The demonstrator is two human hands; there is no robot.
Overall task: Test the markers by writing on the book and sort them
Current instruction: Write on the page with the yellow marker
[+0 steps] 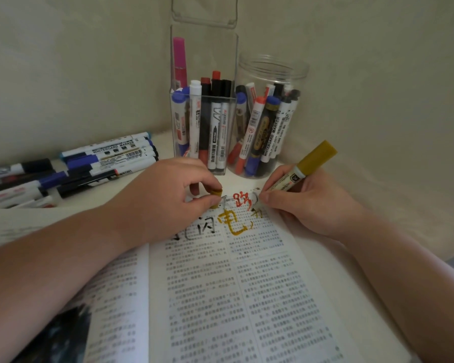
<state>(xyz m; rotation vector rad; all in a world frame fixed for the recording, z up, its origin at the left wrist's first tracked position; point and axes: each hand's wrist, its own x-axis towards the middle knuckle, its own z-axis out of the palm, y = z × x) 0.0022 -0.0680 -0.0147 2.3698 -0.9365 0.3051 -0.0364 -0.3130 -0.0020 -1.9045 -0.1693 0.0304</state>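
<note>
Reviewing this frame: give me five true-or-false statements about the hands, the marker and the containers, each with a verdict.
1. The right hand holds a gold marker with its tip at the book. True.
2. The left hand is empty. False: it pinches the gold cap.
3. The round jar is empty. False: it holds markers.
4. A pile of markers lies left of the book. True.
5. The square holder stands right of the round jar. False: it stands to the left.
</note>
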